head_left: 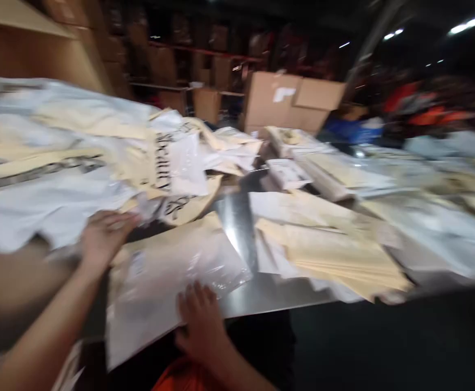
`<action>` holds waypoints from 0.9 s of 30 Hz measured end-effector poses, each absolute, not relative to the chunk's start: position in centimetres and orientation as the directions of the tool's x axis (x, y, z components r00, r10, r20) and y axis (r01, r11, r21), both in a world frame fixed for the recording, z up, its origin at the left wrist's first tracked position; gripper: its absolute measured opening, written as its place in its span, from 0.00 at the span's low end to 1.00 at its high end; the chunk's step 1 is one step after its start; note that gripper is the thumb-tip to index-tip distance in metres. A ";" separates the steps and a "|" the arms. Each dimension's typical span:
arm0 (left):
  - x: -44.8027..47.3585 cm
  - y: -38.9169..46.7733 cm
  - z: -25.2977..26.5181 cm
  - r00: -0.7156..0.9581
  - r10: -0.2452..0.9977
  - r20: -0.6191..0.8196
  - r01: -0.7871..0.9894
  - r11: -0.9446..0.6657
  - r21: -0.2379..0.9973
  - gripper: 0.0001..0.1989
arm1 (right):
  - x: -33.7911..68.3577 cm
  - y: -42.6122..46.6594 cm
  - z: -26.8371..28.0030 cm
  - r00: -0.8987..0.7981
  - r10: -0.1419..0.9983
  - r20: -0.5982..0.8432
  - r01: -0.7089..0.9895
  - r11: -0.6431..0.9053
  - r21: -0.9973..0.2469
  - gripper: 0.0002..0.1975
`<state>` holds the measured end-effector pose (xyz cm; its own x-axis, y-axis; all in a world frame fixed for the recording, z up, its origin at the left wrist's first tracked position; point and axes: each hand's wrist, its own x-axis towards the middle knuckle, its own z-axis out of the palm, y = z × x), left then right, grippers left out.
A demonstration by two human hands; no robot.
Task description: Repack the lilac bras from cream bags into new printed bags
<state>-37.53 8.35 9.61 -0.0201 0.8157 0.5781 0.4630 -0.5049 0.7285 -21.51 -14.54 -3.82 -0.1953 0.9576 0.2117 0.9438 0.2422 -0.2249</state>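
Note:
My left hand (109,239) is closed, its fingers pressed together beside a crumpled bit of clear plastic (148,209); blur hides whether it grips that plastic. Below and right of it, a flat packet in a clear plastic bag (168,277) lies over the front edge of the metal table (241,296). On the packet's lower right side rests my right hand (200,320), fingers stretched out over the plastic and thumb near the edge. Just beyond the left hand is a heap of white and cream bags (86,190), some with black print.
Cream flat bundles (327,244) are stacked on the table's right half. A small white box (288,174) sits behind them. More plastic-wrapped packets (437,228) spread to the far right. Cardboard boxes (290,100) and shelves stand at the back.

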 end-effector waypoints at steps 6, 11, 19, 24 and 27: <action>-39.4 7.5 8.5 0.027 0.835 0.549 0.624 -0.444 0.643 0.09 | -21.6 -13.7 -3.8 -0.153 0.956 0.249 0.939 0.220 -0.266 0.30; -39.0 4.5 7.3 0.152 0.797 0.585 0.646 -0.528 0.551 0.07 | -21.9 -14.1 -3.3 -0.162 0.954 0.251 0.954 0.216 -0.208 0.29; -36.1 3.4 4.3 0.232 0.875 0.425 0.578 -0.475 0.664 0.03 | -22.0 -13.8 -3.2 -0.151 0.964 0.218 0.961 0.195 -0.195 0.30; -38.0 5.3 4.3 -0.021 0.934 0.356 0.436 -0.312 0.844 0.13 | -21.9 -13.8 -3.2 -0.151 0.959 0.238 0.957 0.202 -0.207 0.31; -40.3 5.4 5.0 -0.191 0.929 0.317 0.372 -0.230 0.899 0.18 | -21.9 -13.8 -3.1 -0.138 0.958 0.251 0.958 0.194 -0.214 0.31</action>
<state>-40.30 5.38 4.97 -0.1914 0.9290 0.3167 0.3717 -0.2301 0.8994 -21.86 -13.78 -3.13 -0.1377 0.9581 0.2511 0.9576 0.1936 -0.2135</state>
